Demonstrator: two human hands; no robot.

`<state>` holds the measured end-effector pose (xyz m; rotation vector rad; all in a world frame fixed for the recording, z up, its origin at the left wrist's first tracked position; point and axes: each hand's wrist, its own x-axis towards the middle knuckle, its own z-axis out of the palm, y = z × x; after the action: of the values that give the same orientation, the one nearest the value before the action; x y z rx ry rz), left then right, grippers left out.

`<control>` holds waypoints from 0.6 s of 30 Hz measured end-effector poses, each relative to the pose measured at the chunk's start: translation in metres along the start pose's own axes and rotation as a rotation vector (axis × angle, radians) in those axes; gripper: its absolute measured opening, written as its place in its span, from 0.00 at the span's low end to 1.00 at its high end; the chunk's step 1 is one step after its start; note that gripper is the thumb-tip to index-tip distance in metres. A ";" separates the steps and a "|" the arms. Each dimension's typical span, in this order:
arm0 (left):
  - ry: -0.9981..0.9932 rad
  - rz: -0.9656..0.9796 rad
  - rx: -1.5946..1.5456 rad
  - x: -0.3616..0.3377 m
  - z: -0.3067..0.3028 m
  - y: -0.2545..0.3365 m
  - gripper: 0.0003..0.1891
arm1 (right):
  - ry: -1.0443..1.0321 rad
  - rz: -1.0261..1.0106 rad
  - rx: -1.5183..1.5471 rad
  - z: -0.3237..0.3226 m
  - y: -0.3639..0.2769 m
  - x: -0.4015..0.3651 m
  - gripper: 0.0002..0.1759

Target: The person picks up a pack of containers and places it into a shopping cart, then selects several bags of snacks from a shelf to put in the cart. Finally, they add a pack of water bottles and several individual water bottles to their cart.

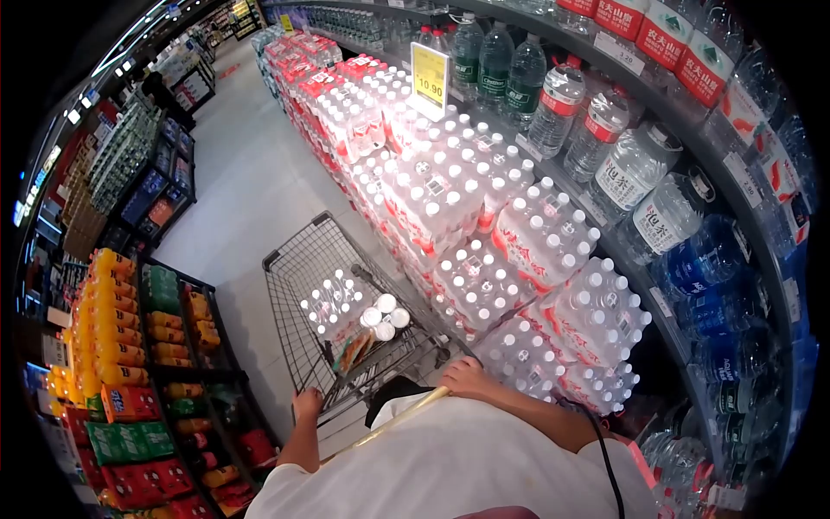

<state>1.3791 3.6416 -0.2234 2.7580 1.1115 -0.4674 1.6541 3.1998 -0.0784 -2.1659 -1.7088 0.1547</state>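
Inside the cart (285,298), which stands on the floor just ahead of the person, a pack of white-capped bottles (328,304) lies to the left of four round white-topped containers (386,317), bundled together. A colourful packet (354,348) leans at the near side of these. The left hand (308,404) touches the cart's near left corner, fingers bent; the right hand (467,380) is curled at the near right, by the end of a yellow bar (402,417). How firmly either is closed cannot be told. Close along the cart's right side rise stacked packs of clear bottles (437,195), wrapped in plastic with red print. Farther right, a long shelf (622,54) holds larger water bottles (638,166). On the left, a black rack (143,333) carries orange drink bottles (117,329) and red and green packets (130,441).
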 end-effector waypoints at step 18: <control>-0.001 0.231 -0.729 0.148 -0.141 -0.007 0.15 | 0.394 0.265 0.342 -0.005 -0.055 0.150 0.16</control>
<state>1.5077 3.7764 -0.1396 2.1873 0.7425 -0.0145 1.6439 3.3525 -0.0332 -1.9929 -1.0911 0.0758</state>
